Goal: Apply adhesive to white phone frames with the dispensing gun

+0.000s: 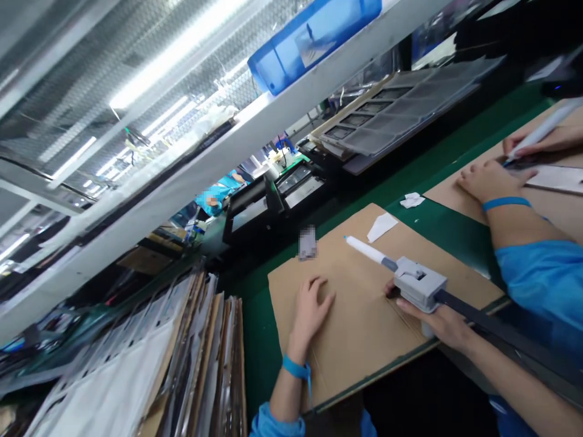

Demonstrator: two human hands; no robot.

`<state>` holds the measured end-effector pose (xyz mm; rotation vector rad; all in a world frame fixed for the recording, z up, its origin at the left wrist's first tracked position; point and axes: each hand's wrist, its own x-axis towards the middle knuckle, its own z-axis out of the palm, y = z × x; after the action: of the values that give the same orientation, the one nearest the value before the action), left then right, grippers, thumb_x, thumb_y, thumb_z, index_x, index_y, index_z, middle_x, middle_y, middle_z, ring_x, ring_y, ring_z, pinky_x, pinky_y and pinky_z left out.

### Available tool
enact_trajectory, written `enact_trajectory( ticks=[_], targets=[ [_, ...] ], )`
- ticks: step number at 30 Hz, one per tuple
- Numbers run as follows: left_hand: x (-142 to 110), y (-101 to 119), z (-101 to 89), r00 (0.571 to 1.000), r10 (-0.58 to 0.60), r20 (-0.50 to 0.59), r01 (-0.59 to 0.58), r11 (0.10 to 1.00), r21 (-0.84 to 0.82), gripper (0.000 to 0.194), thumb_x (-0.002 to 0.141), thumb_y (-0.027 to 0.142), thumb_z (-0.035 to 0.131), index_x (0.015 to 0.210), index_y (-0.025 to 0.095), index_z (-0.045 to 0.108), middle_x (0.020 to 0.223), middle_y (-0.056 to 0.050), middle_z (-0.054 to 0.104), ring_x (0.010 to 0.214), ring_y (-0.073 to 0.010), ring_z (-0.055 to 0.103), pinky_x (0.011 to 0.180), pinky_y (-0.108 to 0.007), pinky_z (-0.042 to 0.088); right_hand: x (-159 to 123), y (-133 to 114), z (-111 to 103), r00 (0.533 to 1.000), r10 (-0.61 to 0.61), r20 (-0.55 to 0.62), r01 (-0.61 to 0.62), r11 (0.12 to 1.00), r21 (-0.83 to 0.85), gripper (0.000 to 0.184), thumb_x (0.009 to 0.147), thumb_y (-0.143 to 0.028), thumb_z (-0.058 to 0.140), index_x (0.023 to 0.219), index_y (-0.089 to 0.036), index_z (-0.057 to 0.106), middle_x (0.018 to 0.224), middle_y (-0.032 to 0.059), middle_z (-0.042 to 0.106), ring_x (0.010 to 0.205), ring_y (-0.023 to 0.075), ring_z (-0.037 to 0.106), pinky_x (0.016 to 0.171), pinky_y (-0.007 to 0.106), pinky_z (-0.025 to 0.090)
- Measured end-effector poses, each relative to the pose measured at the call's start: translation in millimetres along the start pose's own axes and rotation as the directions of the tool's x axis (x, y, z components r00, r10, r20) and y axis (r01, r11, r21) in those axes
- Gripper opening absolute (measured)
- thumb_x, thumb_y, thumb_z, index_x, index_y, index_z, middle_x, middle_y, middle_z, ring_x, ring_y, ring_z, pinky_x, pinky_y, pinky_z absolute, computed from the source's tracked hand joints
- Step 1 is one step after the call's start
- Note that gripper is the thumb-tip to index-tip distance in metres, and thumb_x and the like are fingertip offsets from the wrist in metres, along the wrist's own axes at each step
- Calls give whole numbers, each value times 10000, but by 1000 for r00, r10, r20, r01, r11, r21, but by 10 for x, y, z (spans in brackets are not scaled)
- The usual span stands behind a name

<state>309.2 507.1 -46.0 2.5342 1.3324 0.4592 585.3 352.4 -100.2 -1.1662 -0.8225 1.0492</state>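
Nozzled gun point(421, 283) in right hand point(449, 326), fingers curled round it, left hand point(313, 308) over cardboard point(353, 346), fingers spread

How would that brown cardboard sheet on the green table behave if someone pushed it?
The brown cardboard sheet would probably slide rather than roll or tip, since it lies flat. It looks thin, so likely light for its size. The white scrap lying on it might ride along.
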Motion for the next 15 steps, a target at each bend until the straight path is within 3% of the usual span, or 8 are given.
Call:
enact_trajectory(
  ticks=[4, 9, 12, 15],
  targets=[
    [380, 19, -121, 999, 17, 48, -17, 1000, 17, 425, 1162, 445, 764, 1532, 238, 731, 1608, -156, 682, 1457, -344, 700, 1251, -588, 606, 44, -33, -128, 998, 18, 61, -20, 1000, 18, 732, 882, -860, 882, 1204, -204, 848, 1215, 127, 803, 1417, 285, 716, 1363, 432, 584],
    [688, 155, -323, 996, 88, 31, -89, 995, 40, 480, 1151, 461, 802, 1549, 211, 708, 1600, -154, 679, 1395, -334, 721, 1178, -570, 651, 122, 53, -215, 990, 0, 138, 12, 997, -83, 742, 952, -879, 785, 1211, -188, 855, 1299, 142, 797, 1371, 282, 737, 1344, 429, 591],
    [701, 265, -329, 991, 130, 42, -132, 990, 45, 534, 1149, 486, 801, 1593, 211, 687, 1655, -164, 651, 1465, -360, 690, 1235, -621, 612, 126, 109, -221, 993, -13, 116, 22, 996, -81, 759, 943, -879, 792, 1243, -185, 854, 1348, 151, 787, 1351, 282, 753, 1301, 404, 622],
    [493, 311, -255, 988, 125, 91, -127, 992, 22, 559, 1170, 510, 740, 1669, 270, 661, 1754, -170, 604, 1597, -382, 627, 1328, -639, 553, 107, 131, -235, 995, -2, 95, 9, 997, -79, 724, 957, -839, 804, 1279, -191, 853, 1391, 148, 779, 1365, 277, 755, 1297, 392, 626]
  ],
)
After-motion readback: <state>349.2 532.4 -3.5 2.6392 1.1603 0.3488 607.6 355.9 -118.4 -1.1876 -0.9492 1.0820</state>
